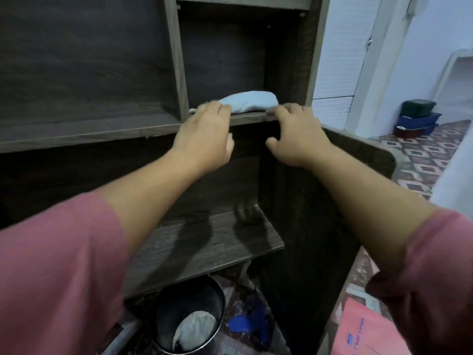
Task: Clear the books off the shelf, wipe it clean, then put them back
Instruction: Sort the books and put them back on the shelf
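A: Shelf: dark wood-grain board, matt, rough-looking streaks.
B: Cloth upon it: pale blue terry, soft and nubbly.
A: Bin below: dark metal, glossy at the rim.
B: Sleeves: pink cloth, matt. Pink book cover: smooth paper, dull.
A: Crates far off: blue plastic, slight sheen. Floor tiles: patterned, smooth, faintly shiny.

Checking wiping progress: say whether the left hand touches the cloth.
Touching: head view shows fingers of the left hand overlapping the left end of the cloth.
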A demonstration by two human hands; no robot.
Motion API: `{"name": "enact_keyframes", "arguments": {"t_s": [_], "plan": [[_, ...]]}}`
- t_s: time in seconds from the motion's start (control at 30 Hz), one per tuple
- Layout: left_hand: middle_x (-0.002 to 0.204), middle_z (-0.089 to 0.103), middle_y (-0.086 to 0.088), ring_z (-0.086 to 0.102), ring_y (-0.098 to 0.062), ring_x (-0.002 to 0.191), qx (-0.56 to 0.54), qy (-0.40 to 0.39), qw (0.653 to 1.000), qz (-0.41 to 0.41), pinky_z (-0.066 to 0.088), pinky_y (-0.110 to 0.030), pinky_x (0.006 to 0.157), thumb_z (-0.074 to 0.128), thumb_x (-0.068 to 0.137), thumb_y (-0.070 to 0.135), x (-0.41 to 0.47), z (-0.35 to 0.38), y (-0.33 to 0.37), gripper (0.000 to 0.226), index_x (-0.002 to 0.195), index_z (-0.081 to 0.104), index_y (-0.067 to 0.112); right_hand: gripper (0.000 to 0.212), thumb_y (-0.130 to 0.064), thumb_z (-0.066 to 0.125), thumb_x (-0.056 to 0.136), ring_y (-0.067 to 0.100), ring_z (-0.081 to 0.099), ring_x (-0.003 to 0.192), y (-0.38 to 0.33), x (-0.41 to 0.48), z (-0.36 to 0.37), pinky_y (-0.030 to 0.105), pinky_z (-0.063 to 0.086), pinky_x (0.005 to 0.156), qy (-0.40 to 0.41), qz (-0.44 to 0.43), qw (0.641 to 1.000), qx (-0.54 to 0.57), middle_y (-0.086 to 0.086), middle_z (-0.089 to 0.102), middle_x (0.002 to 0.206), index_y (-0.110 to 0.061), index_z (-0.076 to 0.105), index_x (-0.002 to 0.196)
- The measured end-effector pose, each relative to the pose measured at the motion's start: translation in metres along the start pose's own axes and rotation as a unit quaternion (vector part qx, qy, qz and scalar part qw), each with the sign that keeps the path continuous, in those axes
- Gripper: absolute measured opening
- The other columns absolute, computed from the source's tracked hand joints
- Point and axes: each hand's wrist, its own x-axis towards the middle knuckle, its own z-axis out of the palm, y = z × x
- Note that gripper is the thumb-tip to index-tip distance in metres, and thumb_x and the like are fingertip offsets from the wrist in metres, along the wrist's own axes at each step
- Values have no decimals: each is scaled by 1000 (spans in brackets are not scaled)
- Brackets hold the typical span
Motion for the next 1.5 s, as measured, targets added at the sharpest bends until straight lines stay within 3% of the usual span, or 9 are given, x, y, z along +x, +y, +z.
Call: {"name": "enact_keyframes", "arguments": {"t_s": [0.1,0.37,0.6,0.83,0.97,1.07,1.17,1.33,1.5], "plan": [[137,47,-9,43,-28,126,-30,-21,999,6,42,-42,100,56,89,28,-37,2,24,58,142,40,9,57,-34,59,86,31,38,128,3,-56,-12,45,38,104,-36,11,999,-24,8,44,141,-24,43,141],[122,56,-2,54,-21,110,-109,-72,987,92,46,-37,86,58,88,31,-136,16,128,48,133,52,16,36,-29,54,91,21,53,113,46,-227,-43,35,48,87,-108,48,992,-32,0,56,124,-26,56,127],[121,53,-3,51,-26,111,-153,-215,952,158,45,-41,89,54,87,30,-198,69,231,43,128,52,18,34,-28,55,91,22,52,117,122,-356,-12,34,45,90,-254,157,954,-16,-1,56,126,-27,58,125],[125,48,-3,47,-24,116,-133,-357,884,272,43,-39,92,52,90,27,-260,141,292,41,130,48,18,47,-36,58,89,23,44,125,165,-444,49,34,43,97,-372,223,901,-3,1,47,139,-26,50,134],[131,41,-5,43,-25,123,-109,-411,861,281,40,-39,96,57,88,29,-278,171,296,48,132,43,16,82,-52,68,77,29,27,138,171,-471,79,39,34,107,-400,222,889,-27,9,23,153,-25,31,145],[146,31,-7,32,-25,134,-97,-416,858,286,34,-37,104,58,90,32,-290,189,288,56,139,36,17,99,-56,71,72,30,16,144,172,-482,96,42,22,113,-386,214,896,-52,12,14,157,-25,19,150],[150,31,-11,31,-27,138,-110,-404,857,302,33,-38,108,63,88,32,-301,200,281,60,140,38,15,101,-55,78,64,36,30,139,173,-486,104,47,30,109,-358,208,907,-74,16,28,153,-23,30,147],[120,60,-22,61,-37,108,-135,-361,852,353,54,-43,84,91,54,27,-306,214,284,69,113,62,5,99,-59,76,66,36,40,129,179,-484,102,46,36,101,-350,174,915,-96,14,36,147,-23,32,147],[116,60,-28,63,-41,100,-124,-349,846,383,58,-47,74,89,57,17,-307,222,285,65,113,61,-1,97,-62,68,74,33,38,129,180,-481,100,43,39,100,-373,146,910,-103,14,33,147,-22,23,150]]}}
